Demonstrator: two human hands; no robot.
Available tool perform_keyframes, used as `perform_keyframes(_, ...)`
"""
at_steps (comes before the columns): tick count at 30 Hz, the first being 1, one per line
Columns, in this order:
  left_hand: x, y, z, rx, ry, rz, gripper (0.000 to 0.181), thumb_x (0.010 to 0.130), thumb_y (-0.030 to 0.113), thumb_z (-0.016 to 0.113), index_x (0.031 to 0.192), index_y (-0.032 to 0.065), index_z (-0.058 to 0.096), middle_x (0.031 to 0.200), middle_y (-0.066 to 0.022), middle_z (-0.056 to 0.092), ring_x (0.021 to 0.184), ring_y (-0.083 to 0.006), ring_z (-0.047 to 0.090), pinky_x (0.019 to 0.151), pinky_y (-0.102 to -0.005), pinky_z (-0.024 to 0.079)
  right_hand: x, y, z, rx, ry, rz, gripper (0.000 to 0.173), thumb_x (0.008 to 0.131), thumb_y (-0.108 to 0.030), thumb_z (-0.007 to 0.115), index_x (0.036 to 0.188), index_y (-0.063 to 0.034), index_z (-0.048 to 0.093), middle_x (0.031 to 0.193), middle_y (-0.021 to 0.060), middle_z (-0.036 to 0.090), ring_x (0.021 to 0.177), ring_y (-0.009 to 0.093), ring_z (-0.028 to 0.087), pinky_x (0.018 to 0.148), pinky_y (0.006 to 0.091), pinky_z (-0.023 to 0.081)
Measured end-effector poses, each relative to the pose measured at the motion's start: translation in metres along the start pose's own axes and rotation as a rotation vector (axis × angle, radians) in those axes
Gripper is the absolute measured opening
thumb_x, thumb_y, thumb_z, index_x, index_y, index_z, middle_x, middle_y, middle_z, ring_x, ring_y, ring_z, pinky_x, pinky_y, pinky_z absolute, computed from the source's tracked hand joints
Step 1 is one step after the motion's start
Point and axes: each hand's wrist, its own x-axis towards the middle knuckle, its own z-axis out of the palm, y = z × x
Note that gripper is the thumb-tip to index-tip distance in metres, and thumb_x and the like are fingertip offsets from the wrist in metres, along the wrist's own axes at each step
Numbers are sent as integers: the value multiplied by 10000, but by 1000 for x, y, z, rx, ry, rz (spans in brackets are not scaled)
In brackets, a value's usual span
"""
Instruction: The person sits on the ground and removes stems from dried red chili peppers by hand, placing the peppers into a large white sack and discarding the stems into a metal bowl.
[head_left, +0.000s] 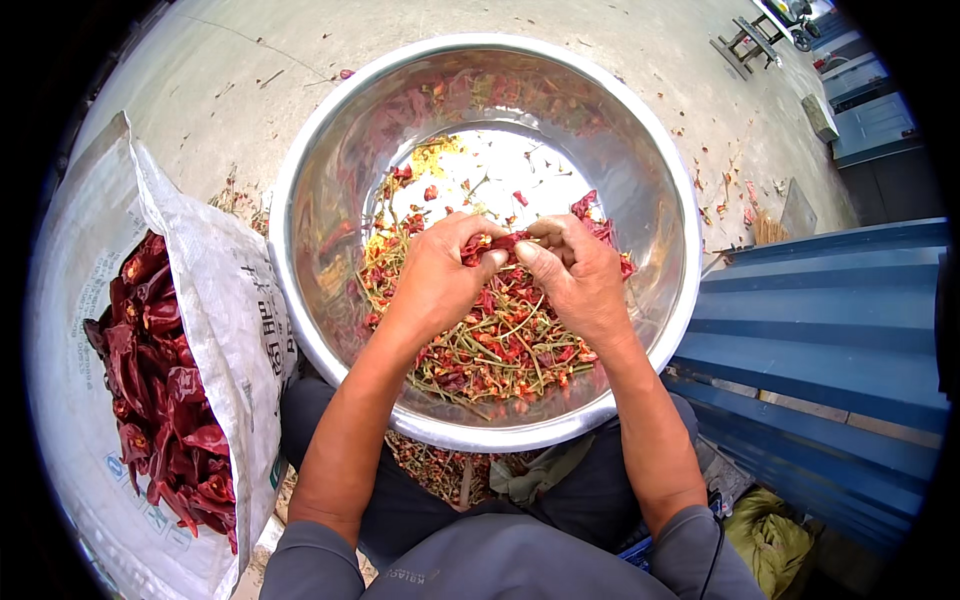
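Observation:
A large shiny metal basin (679, 247) stands before me. Over its middle, my left hand (450, 270) and my right hand (577, 274) meet, both pinching a dried red chili pepper (510, 244) between them. Beneath them, green stems and red chili scraps (502, 352) cover the near part of the basin's floor. Yellow seeds (435, 154) lie towards its far left, and loose stems are scattered on the bright far part. At my left, an open white woven sack (217, 277) holds many dark red dried chilies (161, 360). The fingers hide part of the held chili.
Blue corrugated metal panels (817, 315) run close along the right. A green-yellow cloth or bag (769, 536) lies at the lower right. Debris dots the concrete floor (225, 45), with more stems and scraps (442, 469) below the basin. A small bench (750, 37) stands far right.

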Motion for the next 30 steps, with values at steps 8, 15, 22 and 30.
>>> perform_keyframes(8, -3, 5, 1, -32, 59, 97, 227, 839, 84, 743, 1059, 41, 705, 975, -72, 648, 925, -167, 635, 844, -308, 501, -2, -5, 7, 370, 116, 109, 245, 935, -164, 714, 1066, 31, 646, 866, 107, 724, 729, 131, 691, 662, 258, 581)
perform_keyframes(15, -3, 9, 0, -74, 61, 44, 225, 854, 110, 741, 1054, 16, 697, 928, -53, 655, 882, -153, 636, 824, -301, 507, -1, -4, 16, 74, 228, -110, 132, 897, -87, 723, 956, 5, 650, 842, 120, 703, 691, 162, 680, 596, 298, 546)
perform_keyframes(22, -3, 0, 5, -596, -40, -280, 166, 919, 97, 698, 1035, -18, 673, 924, -55, 690, 818, -110, 641, 756, -252, 513, 4, -8, 17, -397, 294, -532, 104, 842, -51, 717, 925, -28, 658, 807, 125, 623, 736, 285, 634, 626, 378, 515)
perform_keyframes(30, -5, -1, 20, -485, 143, -163, 123, 902, 70, 676, 974, -29, 683, 860, -41, 694, 780, -94, 622, 715, -264, 507, 1, 1, 27, -522, 318, -500, 126, 873, -72, 682, 959, -15, 609, 832, 145, 611, 754, 324, 640, 629, 418, 514)
